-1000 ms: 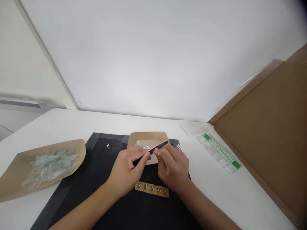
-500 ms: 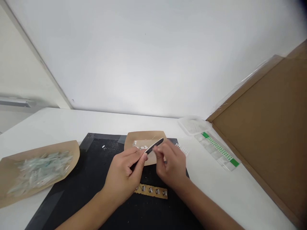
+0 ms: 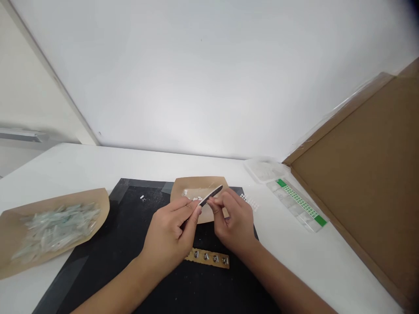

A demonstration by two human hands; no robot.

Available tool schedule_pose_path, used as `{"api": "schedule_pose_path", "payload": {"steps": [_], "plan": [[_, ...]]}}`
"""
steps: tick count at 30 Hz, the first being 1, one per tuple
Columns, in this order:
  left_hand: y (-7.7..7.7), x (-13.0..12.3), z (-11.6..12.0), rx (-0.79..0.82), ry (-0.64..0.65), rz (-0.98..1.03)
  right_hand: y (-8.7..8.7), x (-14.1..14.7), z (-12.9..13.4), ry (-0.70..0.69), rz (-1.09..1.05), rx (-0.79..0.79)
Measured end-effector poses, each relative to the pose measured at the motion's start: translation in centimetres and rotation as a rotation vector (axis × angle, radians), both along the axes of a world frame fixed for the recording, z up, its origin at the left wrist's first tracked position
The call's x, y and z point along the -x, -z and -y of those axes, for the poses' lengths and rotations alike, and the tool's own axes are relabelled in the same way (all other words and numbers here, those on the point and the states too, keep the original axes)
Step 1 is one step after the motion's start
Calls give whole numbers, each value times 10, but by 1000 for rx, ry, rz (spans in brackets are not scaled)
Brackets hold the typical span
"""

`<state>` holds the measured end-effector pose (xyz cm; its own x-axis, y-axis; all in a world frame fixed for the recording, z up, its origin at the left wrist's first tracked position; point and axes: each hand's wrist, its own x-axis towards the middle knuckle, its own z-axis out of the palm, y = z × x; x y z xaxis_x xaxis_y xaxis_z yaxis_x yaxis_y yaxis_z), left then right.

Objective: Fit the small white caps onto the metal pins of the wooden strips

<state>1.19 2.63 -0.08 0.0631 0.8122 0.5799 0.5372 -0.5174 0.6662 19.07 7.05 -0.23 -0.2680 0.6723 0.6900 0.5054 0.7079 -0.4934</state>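
Observation:
My left hand (image 3: 173, 233) is closed around the lower end of a nail file (image 3: 212, 194), a slim dark board with a pale edge that points up and to the right. Against the dark face of the file rest the fingertips of my right hand (image 3: 234, 218), pinched together; whatever sits between them is too small to make out. Behind the file is a brown paper tray (image 3: 199, 181) with small white pieces in it. Below the hands lies a gold-brown strip (image 3: 209, 257) bearing several small metal clips, its left end hidden by my left hand.
A black mat (image 3: 108, 261) covers the middle of the white table. At left stands a larger paper tray (image 3: 9, 244) full of clear plastic sleeves (image 3: 62, 224). To the right lie a clear-and-green packet (image 3: 299, 203), a translucent container (image 3: 264, 170), white dots (image 3: 250, 201) and a cardboard box (image 3: 356, 183).
My right fingertips, blurred before, now look steadier against the file, slightly lower along it. The left hand keeps its hold on the file. The whole view has shifted slightly.

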Motion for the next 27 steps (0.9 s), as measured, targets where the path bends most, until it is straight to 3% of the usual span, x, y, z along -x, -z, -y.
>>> {"api": "schedule_pose_path", "payload": {"steps": [4, 8, 14, 19, 27], "plan": [[2, 0, 0, -38, -45, -34, -2, -6, -2, -70, -209, 167], [3, -2, 0, 49, -71, -31, -7, -9, 1, -198, -516, 489], [-2, -1, 2, 62, 59, -28, -14, -10, 7, -324, -709, 778], [-10, 0, 1, 54, 58, 30, -11, -13, 7, -357, -702, 901], [-11, 1, 0, 8, 102, 102, -11, -13, 11, -309, -600, 877]]}}
